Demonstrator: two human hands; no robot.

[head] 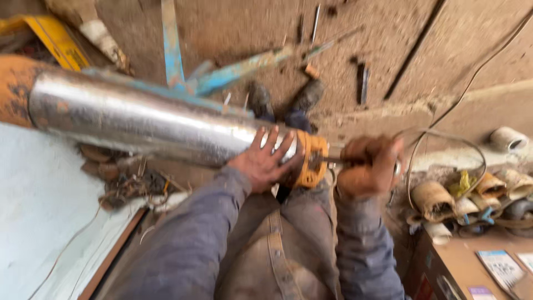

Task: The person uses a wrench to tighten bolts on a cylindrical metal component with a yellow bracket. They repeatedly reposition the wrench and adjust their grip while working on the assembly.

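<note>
The left hand lies open, fingers spread, on the silver metal cylinder near its orange end cap — the right hand is clenched around a thin tool there. Beyond, the cylinder slants away up-left above the dirt floor.

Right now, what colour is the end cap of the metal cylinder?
Orange end cap, clearest in the head view.
</note>
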